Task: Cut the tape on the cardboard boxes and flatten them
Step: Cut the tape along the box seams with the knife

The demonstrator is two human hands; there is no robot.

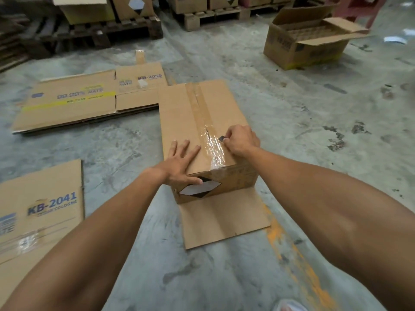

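A brown cardboard box (pixel 179 117) stands on the concrete floor in front of me, one flap (pixel 222 218) folded out flat toward me. Clear tape (pixel 205 122) runs along its top seam and is split near my right hand. My left hand (pixel 179 163) lies flat on the box's near left top, fingers spread, thumb over the front edge. My right hand (pixel 240 140) is closed around a small dark blade (pixel 222 138), whose tip sits at the tape's right edge.
Flattened boxes (pixel 74 102) lie stacked at the left, and another flattened box (pixel 40 212) lies at the near left. An open box (pixel 307 39) with dividers stands at the far right. Wooden pallets (pixel 94 30) with boxes line the back.
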